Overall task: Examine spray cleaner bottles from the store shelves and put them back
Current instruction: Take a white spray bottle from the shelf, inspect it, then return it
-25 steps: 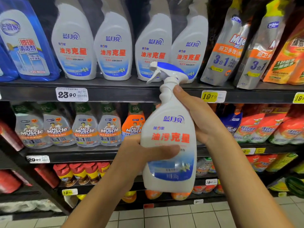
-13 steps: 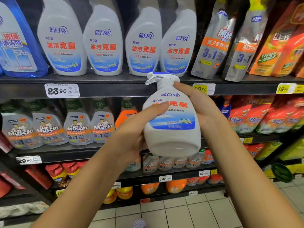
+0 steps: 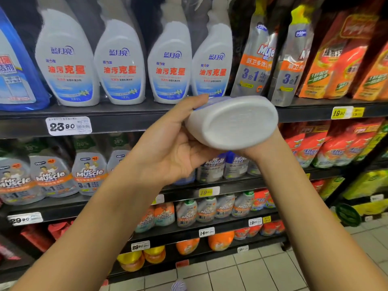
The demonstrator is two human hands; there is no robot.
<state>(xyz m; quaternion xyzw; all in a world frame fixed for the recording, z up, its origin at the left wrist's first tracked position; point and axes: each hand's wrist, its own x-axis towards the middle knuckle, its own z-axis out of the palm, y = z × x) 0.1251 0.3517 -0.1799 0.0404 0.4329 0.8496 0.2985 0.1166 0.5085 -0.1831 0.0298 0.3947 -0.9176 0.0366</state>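
We find the upper shelf [image 3: 126,120] full along its front: four white spray bottles [image 3: 119,66] stand side by side, bases all but touching, with a blue bottle [image 3: 16,80] close on their left and silver pouches [image 3: 254,66] just beside them on the right. Only narrow dark wedges open between the necks. Before the shelf edge the aisle is free, except in the middle, where the held bottle [image 3: 237,122], the left hand [image 3: 174,148] and the right hand [image 3: 260,149] block the way.
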